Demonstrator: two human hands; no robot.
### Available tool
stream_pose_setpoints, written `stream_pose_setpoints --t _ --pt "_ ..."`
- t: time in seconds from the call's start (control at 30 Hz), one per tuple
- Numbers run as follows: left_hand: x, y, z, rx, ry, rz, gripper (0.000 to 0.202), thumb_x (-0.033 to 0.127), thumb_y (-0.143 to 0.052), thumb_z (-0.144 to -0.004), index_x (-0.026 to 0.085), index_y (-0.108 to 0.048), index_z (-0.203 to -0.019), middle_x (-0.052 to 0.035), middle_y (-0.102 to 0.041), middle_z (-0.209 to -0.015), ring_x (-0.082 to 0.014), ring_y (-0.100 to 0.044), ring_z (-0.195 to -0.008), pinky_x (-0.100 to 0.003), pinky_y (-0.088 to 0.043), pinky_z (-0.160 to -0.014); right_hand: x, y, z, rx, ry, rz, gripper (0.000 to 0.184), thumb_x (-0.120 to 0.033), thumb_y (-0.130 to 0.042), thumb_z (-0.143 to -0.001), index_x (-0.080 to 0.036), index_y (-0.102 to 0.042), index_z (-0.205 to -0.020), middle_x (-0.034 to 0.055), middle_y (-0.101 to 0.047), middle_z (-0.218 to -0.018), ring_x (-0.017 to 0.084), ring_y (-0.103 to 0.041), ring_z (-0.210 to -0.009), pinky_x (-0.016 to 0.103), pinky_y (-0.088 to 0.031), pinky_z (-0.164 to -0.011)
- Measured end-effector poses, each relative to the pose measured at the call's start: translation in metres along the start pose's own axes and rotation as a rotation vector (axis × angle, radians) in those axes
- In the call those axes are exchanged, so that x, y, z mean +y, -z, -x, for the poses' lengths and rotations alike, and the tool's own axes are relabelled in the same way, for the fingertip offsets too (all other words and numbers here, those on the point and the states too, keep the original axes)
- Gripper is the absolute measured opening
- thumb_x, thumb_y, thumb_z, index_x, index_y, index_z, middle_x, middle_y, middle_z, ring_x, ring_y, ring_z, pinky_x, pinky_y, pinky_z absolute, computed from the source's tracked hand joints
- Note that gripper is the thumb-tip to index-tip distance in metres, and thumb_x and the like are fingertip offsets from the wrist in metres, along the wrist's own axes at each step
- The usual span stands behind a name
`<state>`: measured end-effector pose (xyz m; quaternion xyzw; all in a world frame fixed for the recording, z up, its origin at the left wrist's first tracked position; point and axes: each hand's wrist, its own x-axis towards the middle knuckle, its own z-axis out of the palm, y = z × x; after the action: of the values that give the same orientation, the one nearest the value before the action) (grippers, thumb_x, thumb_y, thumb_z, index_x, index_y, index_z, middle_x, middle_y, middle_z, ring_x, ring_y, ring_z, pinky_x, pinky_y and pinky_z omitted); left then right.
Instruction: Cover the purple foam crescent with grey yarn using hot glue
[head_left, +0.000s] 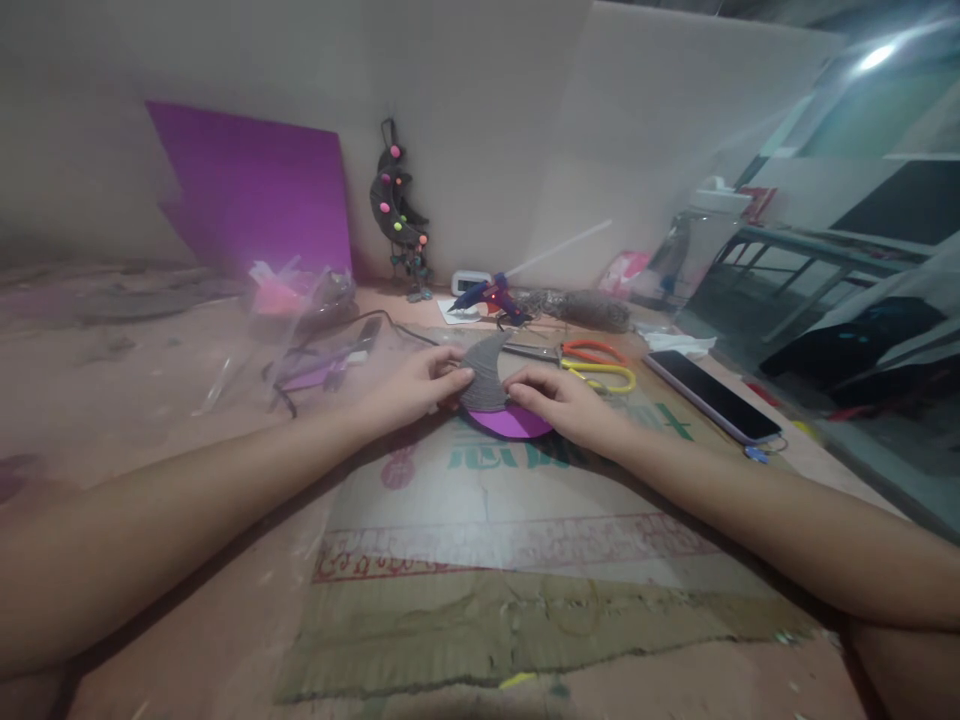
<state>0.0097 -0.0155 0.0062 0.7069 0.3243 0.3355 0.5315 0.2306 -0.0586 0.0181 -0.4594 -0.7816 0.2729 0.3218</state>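
A crescent [486, 372] is held just above the cardboard, its upper part wrapped in grey yarn and its lower part bare purple [514, 422]. My left hand [424, 385] grips the left edge, thumb on the grey wrapping and fingers partly hidden behind it. The closed fingers of my right hand [559, 402] pinch at the inner edge, where grey meets purple. Whether a yarn end lies between those fingertips is too small to make out. Just behind the right hand are scissors [596, 352] with orange and yellow handles.
A cardboard sheet [480, 540] lies under the hands. Behind stand a blue glue gun [491, 295] with a red light, a bundle of grey yarn [592, 308] and a decorated crescent hanging [395, 205]. A phone [712, 395] lies right; purple sheet [259, 185] leans left near plastic bags [300, 300].
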Motion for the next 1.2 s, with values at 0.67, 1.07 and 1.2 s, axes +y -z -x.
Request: stream_pose_setpoints --t 0.67,1.07,1.2 --pt "0.005 -0.013 0.017 -0.142 -0.361 -0.514 0.046 0.028 -0.06 -0.082 0.021 -0.047 -0.126 -0.0065 -0.063 -0.11 -0.0139 -0.061 -0.078 -0.028 -0.05 -0.072 0.004 -0.001 -0.002 -0.014 -0.177 -0.26 0.031 -0.046 -0.062 -0.077 -0.015 -0.062 -0.077 0.0 -0.055 -0.069 0.011 -0.046 -0.062 0.025 -0.034 -0.055" --pt "0.003 -0.005 0.017 -0.088 -0.542 -0.82 0.043 0.023 -0.053 -0.084 0.02 -0.052 -0.127 -0.0059 -0.068 -0.097 -0.0175 -0.062 -0.083 -0.03 -0.048 -0.077 0.01 0.001 -0.004 -0.066 -0.163 -0.291 0.035 -0.05 -0.061 -0.078 -0.015 -0.059 -0.076 -0.004 -0.046 -0.062 0.009 -0.038 -0.055 0.023 -0.027 -0.049" --pt "0.003 -0.001 0.016 -0.101 -0.643 -0.98 0.043 0.023 -0.049 -0.086 0.018 -0.052 -0.129 -0.0085 -0.068 -0.094 -0.0197 -0.061 -0.084 -0.032 -0.047 -0.076 0.007 0.001 -0.003 -0.06 -0.186 -0.303 0.037 -0.052 -0.06 -0.078 -0.016 -0.059 -0.076 -0.0044 -0.045 -0.061 0.008 -0.036 -0.053 0.023 -0.026 -0.048"
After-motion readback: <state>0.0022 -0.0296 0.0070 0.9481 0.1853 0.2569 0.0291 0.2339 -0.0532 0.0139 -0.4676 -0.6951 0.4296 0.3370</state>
